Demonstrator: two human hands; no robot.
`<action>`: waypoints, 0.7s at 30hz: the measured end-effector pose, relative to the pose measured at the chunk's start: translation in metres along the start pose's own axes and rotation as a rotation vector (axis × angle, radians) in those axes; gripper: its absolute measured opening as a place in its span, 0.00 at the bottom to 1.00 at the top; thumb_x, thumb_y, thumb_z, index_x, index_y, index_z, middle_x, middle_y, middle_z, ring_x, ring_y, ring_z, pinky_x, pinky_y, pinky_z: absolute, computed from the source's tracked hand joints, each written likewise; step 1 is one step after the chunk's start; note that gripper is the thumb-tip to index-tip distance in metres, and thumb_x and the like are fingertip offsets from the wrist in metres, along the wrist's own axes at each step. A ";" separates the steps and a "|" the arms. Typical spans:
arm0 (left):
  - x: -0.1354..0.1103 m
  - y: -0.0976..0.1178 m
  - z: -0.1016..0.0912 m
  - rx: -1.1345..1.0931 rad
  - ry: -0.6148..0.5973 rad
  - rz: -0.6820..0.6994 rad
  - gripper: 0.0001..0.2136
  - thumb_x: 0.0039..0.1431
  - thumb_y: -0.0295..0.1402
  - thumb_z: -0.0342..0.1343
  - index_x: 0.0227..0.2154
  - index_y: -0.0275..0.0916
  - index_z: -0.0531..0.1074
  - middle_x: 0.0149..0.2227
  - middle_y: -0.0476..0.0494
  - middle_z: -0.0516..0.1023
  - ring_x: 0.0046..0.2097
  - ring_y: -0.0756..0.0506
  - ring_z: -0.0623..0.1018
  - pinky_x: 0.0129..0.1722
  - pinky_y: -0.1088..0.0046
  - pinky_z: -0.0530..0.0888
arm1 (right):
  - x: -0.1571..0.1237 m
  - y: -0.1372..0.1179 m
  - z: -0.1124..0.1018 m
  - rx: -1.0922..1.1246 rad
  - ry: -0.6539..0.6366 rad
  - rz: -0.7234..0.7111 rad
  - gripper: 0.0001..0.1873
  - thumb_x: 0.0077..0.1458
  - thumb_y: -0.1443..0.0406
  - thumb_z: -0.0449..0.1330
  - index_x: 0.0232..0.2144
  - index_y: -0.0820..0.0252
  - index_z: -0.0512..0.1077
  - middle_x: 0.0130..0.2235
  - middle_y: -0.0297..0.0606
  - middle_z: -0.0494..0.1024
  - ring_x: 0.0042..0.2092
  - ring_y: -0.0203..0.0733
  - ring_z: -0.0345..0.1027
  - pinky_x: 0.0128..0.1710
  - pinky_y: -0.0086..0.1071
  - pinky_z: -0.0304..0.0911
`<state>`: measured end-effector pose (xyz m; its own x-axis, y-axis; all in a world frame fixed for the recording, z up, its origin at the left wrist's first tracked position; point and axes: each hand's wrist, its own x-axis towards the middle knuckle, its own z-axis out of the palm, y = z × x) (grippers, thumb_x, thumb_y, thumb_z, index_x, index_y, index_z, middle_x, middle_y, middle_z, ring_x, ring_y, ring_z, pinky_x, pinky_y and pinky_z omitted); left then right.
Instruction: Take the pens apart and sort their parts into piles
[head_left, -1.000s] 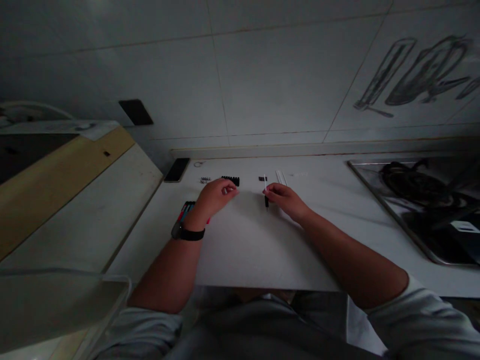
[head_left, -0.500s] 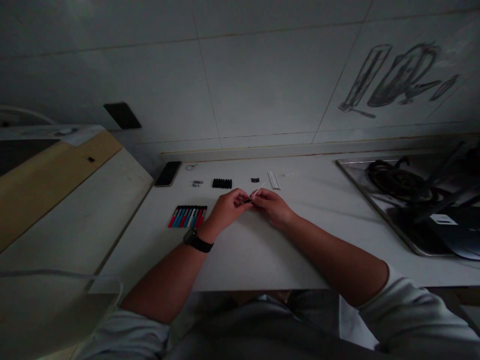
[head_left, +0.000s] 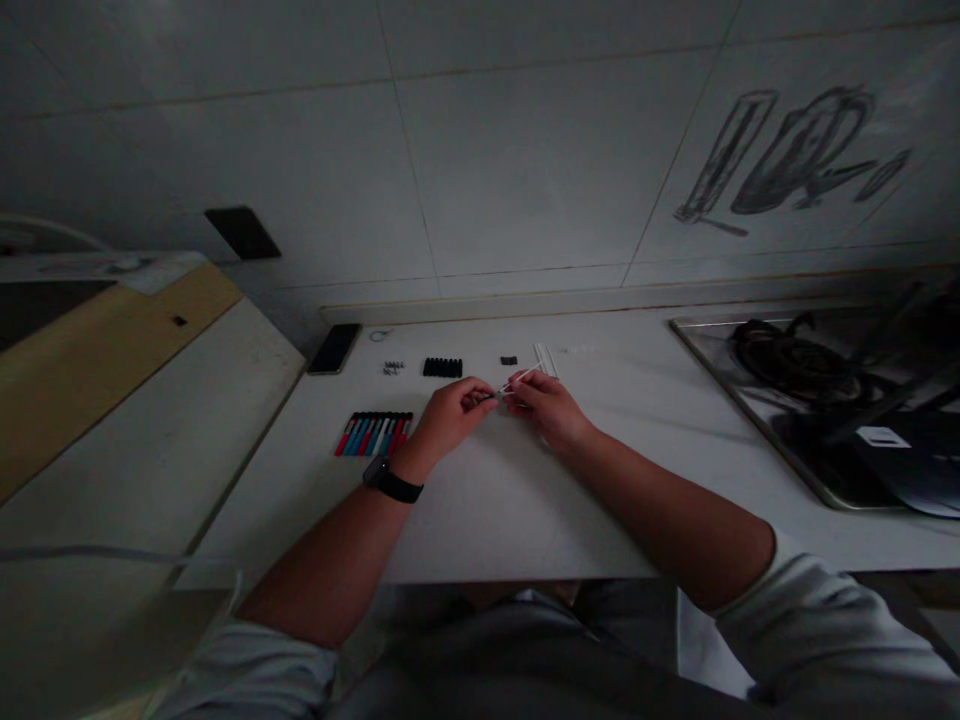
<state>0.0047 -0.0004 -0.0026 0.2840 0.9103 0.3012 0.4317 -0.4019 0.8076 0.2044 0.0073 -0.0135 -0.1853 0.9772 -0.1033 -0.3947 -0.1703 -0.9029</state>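
Hands meet low over the white counter (head_left: pixel 487 510); left hand (head_left: pixel 448 418), watch (head_left: pixel 391 482) on its wrist, pinches a small black piece (head_left: pixel 487 397); right hand (head_left: pixel 546 408) pinches a thin white rod (head_left: pixel 523 377), its end at that piece; left of the left hand lie coloured pens (head_left: pixel 375 433), their print too small to read; beyond the hands, black caps (head_left: pixel 442 367) and white tubes (head_left: pixel 545 357).

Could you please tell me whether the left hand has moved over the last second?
Yes. The left hand has drawn back from the row of black pieces toward the person and rightward, meeting the right hand at a thin white rod.
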 end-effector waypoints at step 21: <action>-0.002 -0.007 0.003 0.013 -0.015 0.010 0.04 0.63 0.34 0.59 0.36 0.40 0.75 0.33 0.47 0.80 0.35 0.48 0.79 0.37 0.72 0.75 | 0.049 -0.049 -0.089 -1.453 0.374 -0.287 0.11 0.59 0.63 0.61 0.44 0.55 0.77 0.39 0.40 0.84 0.38 0.44 0.74 0.39 0.34 0.64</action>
<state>0.0034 -0.0001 -0.0100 0.3012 0.9047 0.3012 0.4395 -0.4121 0.7982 0.2948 0.0748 -0.0118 0.0597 0.9674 0.2461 0.8618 0.0745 -0.5018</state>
